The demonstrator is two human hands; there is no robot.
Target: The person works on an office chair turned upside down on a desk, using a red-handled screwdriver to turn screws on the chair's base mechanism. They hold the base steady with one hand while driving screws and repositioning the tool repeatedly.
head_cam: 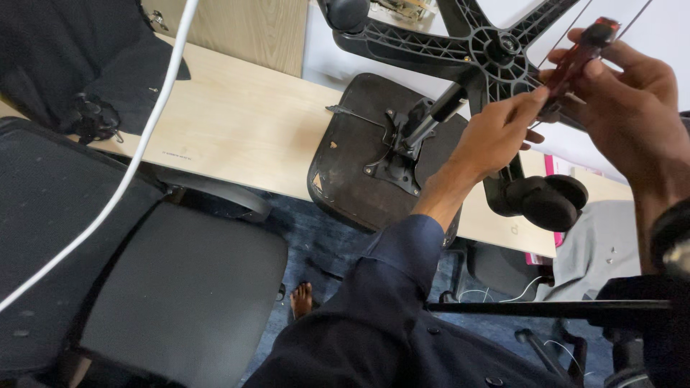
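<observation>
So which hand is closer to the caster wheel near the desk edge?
Left. The left hand is just above-left of the caster wheel; the right hand holds a red-handled tool higher up.

An upturned chair seat (359,154) lies on the table (237,122), its star base (478,47) above it, both hands (496,133) (625,100) meeting at a small tool (578,54) right of the hub, and another chair (165,294) stands before the table at left.
</observation>
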